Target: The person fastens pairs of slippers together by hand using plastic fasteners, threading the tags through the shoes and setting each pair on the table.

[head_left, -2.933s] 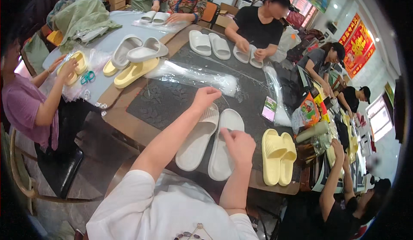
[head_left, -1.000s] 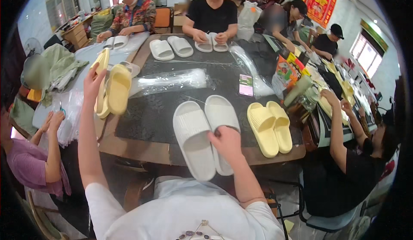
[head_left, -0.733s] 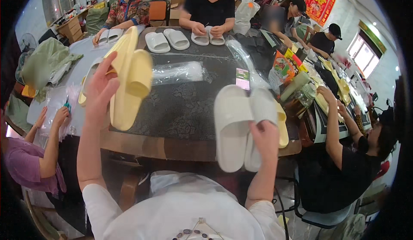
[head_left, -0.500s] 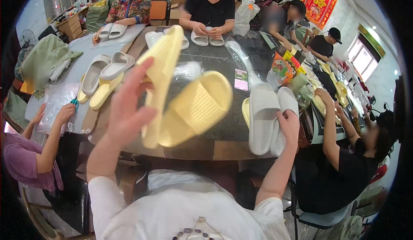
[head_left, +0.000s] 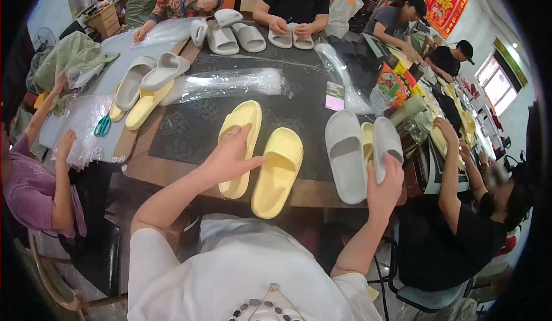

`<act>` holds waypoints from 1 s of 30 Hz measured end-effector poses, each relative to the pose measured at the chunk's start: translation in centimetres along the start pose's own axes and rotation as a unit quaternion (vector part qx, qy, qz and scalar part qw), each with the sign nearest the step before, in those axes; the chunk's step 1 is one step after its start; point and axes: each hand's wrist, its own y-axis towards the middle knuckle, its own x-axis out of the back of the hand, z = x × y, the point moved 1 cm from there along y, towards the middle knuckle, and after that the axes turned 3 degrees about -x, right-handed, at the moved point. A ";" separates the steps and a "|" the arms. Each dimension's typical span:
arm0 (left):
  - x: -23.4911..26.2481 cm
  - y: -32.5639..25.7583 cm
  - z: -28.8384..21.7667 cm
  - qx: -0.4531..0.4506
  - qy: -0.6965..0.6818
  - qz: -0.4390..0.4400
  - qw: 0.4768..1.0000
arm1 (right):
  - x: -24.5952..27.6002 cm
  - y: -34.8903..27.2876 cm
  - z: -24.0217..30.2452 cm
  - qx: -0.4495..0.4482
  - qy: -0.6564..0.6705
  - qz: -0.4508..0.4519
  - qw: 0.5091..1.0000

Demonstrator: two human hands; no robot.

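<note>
A pair of pale yellow slippers lies near the table's front edge, toes pointing away from me. My left hand [head_left: 233,157] rests on the left yellow slipper [head_left: 248,115], its fingers laid over the strap and its thumb spread toward the right yellow slipper [head_left: 273,191]. Further right are two grey slippers. My right hand [head_left: 386,184] grips the heel end of the right grey slipper [head_left: 386,137], while the left grey slipper [head_left: 345,165] lies beside it. Between and beneath them, part of another yellow slipper [head_left: 367,132] shows.
Clear plastic film [head_left: 230,85] stretches across the dark tabletop [head_left: 195,128]. Grey and yellow slippers [head_left: 148,105] lie at left, near teal scissors [head_left: 102,126]. A phone [head_left: 334,95] and a glass jar [head_left: 418,126] are at right. Several co-workers sit around the table; one handles grey slippers [head_left: 280,38] opposite.
The yellow pair, raised and tilted before, is now down on the table under my left hand. My right hand stays at the grey slippers, where the right one has shifted slightly away from the left one.
</note>
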 end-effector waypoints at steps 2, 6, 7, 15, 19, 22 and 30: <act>-0.4 -0.4 0.9 -0.021 0.017 -0.007 1.000 | -0.3 0.0 3.2 0.078 0.123 0.005 0.989; -1.0 -1.5 1.5 -0.017 0.043 0.022 0.999 | -3.4 0.1 8.3 0.152 0.209 0.125 0.958; -1.1 -1.7 1.5 -0.015 0.044 0.019 0.999 | -4.7 0.5 9.2 0.159 0.225 0.148 0.950; -1.7 -1.7 0.8 -0.011 0.080 0.034 0.996 | -17.2 4.6 14.7 0.138 -0.005 0.299 0.944; 0.7 -1.2 -0.6 -0.043 0.138 0.032 0.989 | -19.9 5.7 14.8 0.087 0.085 0.307 0.944; 4.1 1.5 0.0 0.060 0.084 0.053 0.993 | -20.2 6.0 14.6 0.059 0.231 0.183 0.954; -2.1 11.5 3.6 -0.156 0.051 -0.193 0.967 | -21.1 5.3 13.9 0.077 0.427 0.174 0.884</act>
